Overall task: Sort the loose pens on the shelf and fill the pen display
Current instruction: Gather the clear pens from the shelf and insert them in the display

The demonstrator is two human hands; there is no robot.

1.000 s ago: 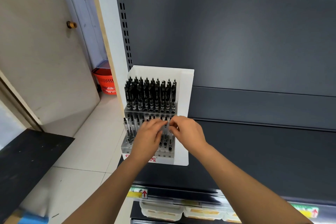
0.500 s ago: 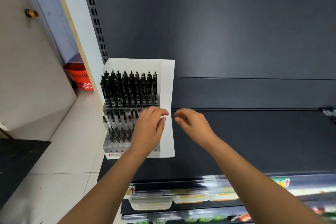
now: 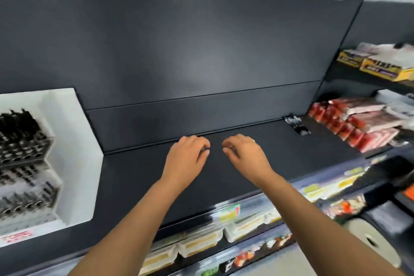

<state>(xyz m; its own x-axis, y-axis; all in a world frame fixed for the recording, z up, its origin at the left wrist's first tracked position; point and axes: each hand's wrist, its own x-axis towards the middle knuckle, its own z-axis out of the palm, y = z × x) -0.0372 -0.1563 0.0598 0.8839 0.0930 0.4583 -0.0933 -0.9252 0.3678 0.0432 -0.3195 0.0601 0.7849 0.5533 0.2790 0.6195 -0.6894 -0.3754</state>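
Shot from a single wide-angle camera worn on the person's head, the view looks forward and down onto a dark shelf [image 3: 134, 175], near enough that both forearms enter from the bottom edge. The frame is tilted, the shelf's back edge rising to the right. The pen display [image 3: 74, 141] is cut off at left and packaged goods [image 3: 369, 132] crowd the right.

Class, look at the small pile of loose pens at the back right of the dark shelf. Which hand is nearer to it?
Right. The right hand hovers left of the loose pens, nearer the shelf front; the left hand lies farther left, beyond it.
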